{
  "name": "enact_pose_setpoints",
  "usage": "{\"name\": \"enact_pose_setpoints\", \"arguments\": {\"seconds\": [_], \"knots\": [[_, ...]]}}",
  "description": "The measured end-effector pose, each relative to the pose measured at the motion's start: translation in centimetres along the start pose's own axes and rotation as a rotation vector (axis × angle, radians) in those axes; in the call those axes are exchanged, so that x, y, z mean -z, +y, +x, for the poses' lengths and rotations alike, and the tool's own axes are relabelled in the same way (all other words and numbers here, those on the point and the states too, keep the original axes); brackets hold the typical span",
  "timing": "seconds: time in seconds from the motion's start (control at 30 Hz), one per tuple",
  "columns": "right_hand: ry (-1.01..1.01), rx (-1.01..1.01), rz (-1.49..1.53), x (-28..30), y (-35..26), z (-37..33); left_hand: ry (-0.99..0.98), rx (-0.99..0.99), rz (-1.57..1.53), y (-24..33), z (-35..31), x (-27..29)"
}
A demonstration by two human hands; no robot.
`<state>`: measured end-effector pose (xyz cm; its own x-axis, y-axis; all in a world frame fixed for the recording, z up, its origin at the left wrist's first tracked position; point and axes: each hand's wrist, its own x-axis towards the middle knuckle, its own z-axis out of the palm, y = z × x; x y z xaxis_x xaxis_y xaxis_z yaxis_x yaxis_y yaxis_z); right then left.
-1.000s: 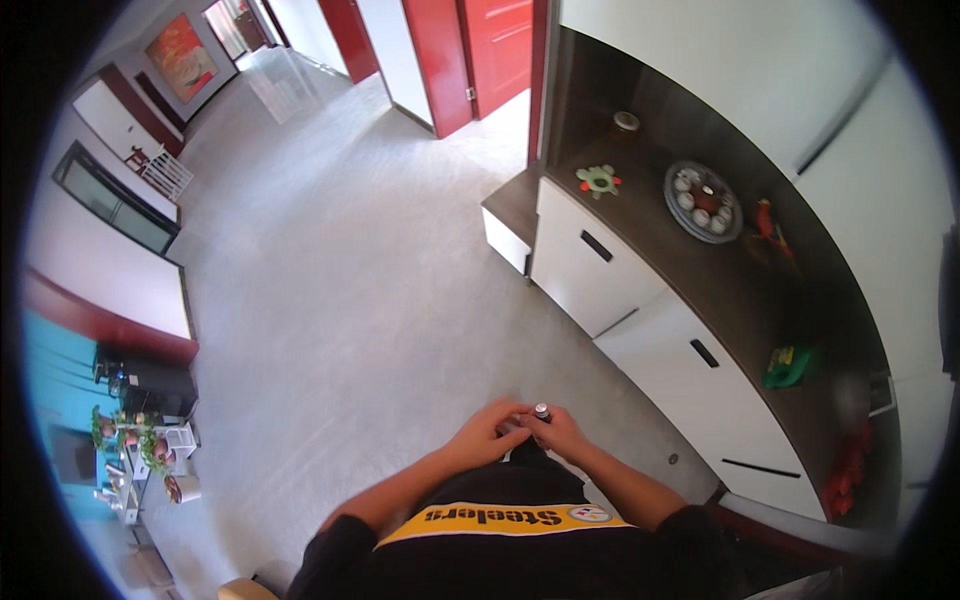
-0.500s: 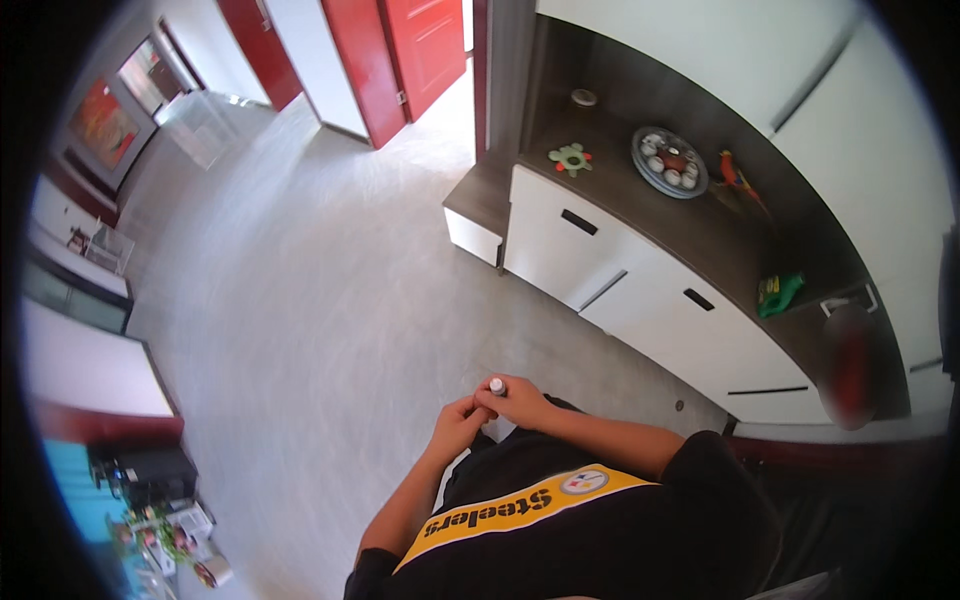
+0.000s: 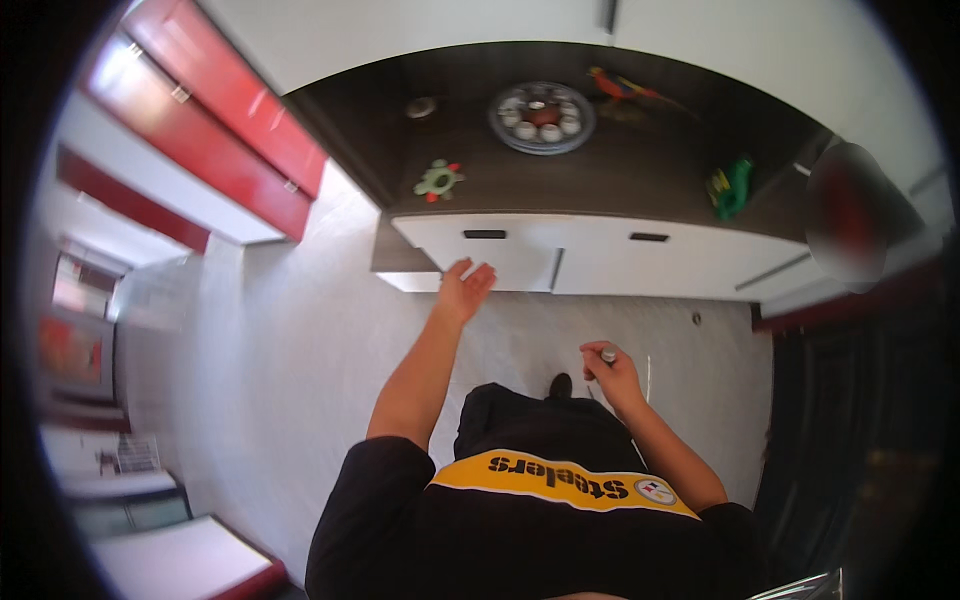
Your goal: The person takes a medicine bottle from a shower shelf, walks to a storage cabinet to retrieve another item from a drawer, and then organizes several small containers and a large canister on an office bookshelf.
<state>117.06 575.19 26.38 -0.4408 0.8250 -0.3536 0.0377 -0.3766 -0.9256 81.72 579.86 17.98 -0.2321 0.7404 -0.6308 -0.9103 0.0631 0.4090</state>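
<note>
My left hand (image 3: 466, 288) reaches forward with its fingers stretched apart and holds nothing. It is in front of the white cabinet door (image 3: 521, 255), just below the dark slot handle (image 3: 485, 234); whether it touches the door I cannot tell. Nearer my body, my right hand (image 3: 613, 375) is closed around a small cylinder with a pale round end (image 3: 608, 355) that sticks up out of the fist. A thin dark line shows below that fist, but I cannot make out whether it belongs to the cylinder.
On the dark shelf (image 3: 640, 170) stand a green turtle-like toy (image 3: 438, 179), a round tray of white cups (image 3: 542, 118), a red parrot figure (image 3: 615, 85) and a green object (image 3: 735, 187). Another slot handle (image 3: 649, 237) is farther right. Red doors (image 3: 215, 120) stand at left.
My view has turned right, bringing the cabinet in front of me. The hands, together before, have parted: the left stretches toward the cabinet door, while the right keeps the cylinder.
</note>
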Motion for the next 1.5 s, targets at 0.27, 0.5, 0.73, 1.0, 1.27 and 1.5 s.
{"name": "enact_pose_setpoints", "arguments": {"seconds": [0.27, 0.5, 0.73, 1.0, 1.27, 1.5], "knots": [[0.271, -0.049, 0.029, -5.7, -0.3, -2.2, 0.287, 0.086, -0.136, 2.1, 13.2, -0.6], [0.311, -0.187, 0.000, -13.0, 1.6, -2.9, 0.199, 0.161, -0.163, 2.5, 15.0, 1.4], [0.184, -0.255, -0.230, -18.8, 1.1, -3.6, -0.121, 0.194, -0.051, 3.2, 13.3, 1.4], [0.152, -0.270, -0.191, -19.0, 3.6, -5.0, -0.165, 0.258, 0.356, 3.4, 8.6, 5.4], [0.145, -0.155, -0.205, -18.2, 4.8, -3.4, -0.280, 0.439, 0.592, 1.1, -1.2, 13.6], [0.093, 0.305, -0.783, -17.5, 3.1, 0.5, -0.205, 0.438, 0.608, -1.1, -8.1, 16.4]]}}
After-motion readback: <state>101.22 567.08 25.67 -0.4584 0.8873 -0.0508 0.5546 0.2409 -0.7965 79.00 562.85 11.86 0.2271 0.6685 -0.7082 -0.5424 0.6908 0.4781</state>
